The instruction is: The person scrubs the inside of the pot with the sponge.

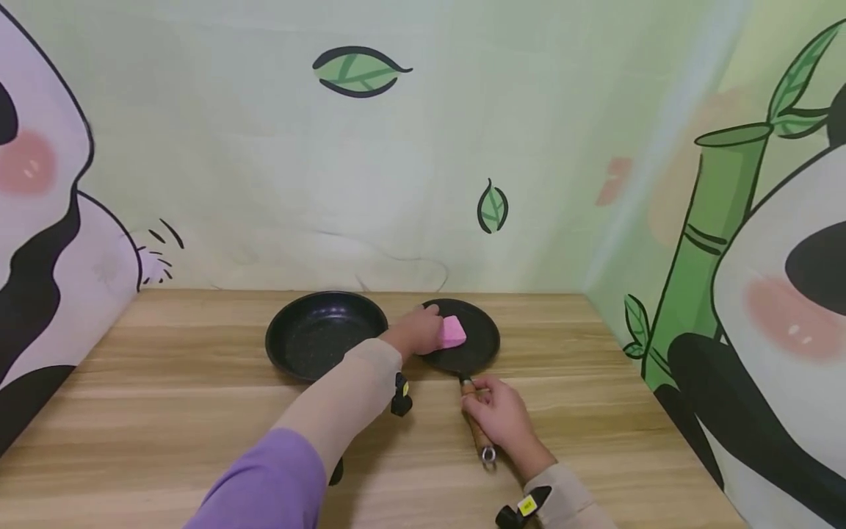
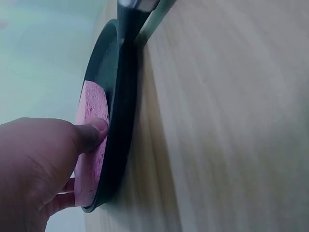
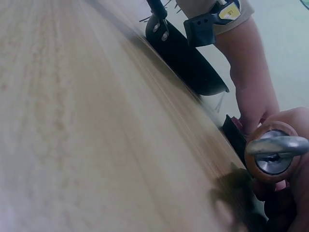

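Observation:
A pink sponge is gripped in my left hand, low over the flat black pan at its left side. In the left wrist view my thumb presses the porous face of the sponge, inside the rim of the pan. My right hand holds the pan's wooden handle, which points toward me and ends in a metal ring. The right wrist view shows that ring up close, with fingers wrapped round the handle.
Left of the flat pan stands a deeper black frying pan, its handle mostly hidden under my left arm. Both pans rest on a wooden table near its back edge. A wall with painted leaves rises behind.

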`<state>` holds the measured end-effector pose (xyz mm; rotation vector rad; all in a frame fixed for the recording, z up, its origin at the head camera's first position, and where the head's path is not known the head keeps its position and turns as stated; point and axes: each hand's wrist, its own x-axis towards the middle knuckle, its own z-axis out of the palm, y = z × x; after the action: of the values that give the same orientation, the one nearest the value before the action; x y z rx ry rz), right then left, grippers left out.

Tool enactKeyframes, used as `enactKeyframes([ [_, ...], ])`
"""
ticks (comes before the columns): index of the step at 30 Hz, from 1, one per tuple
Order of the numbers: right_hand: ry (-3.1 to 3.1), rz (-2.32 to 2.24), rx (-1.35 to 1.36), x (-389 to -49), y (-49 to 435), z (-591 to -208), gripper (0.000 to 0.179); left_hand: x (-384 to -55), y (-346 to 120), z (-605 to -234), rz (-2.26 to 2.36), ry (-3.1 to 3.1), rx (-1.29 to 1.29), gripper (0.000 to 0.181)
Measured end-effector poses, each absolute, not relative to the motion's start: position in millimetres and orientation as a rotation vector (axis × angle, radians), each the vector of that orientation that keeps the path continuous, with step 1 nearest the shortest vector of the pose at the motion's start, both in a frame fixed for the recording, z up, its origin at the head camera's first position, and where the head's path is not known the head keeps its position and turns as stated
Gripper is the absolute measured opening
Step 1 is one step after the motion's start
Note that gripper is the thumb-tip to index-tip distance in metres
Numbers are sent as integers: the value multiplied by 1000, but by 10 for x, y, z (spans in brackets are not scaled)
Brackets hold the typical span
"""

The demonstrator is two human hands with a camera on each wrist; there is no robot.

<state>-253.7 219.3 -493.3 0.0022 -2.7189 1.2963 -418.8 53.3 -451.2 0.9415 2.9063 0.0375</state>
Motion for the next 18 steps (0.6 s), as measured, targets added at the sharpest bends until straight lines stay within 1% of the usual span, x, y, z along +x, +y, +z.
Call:
enactKeyframes([
  [5,-2722,1300,18,-2538,2189,-4936,33,-4253,516,-4542,21,2935,956,32],
  [9,-2719,1291,-21,-2544,2166,-4941,32,-4276,497,-4568,58,2944,960,29],
  [14,-2697,1287,-82,-2540,2180,-4943,30,-4190,518,-4530,58,2887,1007,30],
  [18,-2698,1318,-77,-2532,2172,-4926,30,-4081,528,-4494,29,2879,1000,31],
])
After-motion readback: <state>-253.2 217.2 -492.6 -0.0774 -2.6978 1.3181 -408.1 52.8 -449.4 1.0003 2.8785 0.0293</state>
